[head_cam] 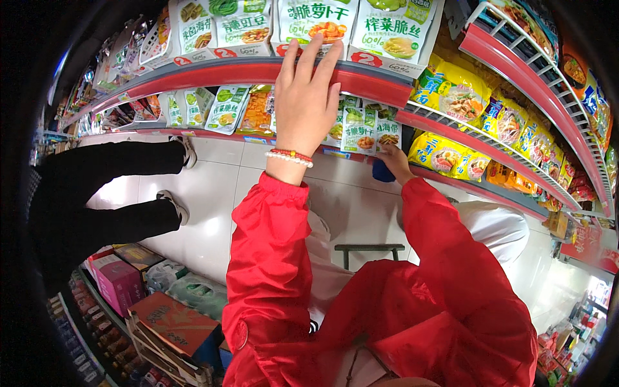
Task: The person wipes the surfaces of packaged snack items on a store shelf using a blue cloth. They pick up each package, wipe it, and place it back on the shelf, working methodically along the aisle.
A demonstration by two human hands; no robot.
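Observation:
My left hand (305, 96), with a beaded bracelet at the wrist, is spread with its fingertips on the front of a display box of white and green snack pouches (316, 24) on the upper shelf. Lower down, my right hand (394, 162) reaches to the bottom shelf, its fingers at the lower edge of a white and green pouch (387, 131); whether they grip it I cannot tell. Beside that stands a similar pouch (359, 129). A dark blue object (383, 171) shows just below my right fingers. An orange packet (256, 111) lies left of my left wrist.
Red shelf edges (232, 72) curve across the front. Yellow noodle packets (454, 94) fill wire shelves at right. A person in black trousers (130, 213) stands at left. Cartons (174, 321) and wrapped bottles (198, 292) stand behind. A dark metal bar (370, 247) is near my legs.

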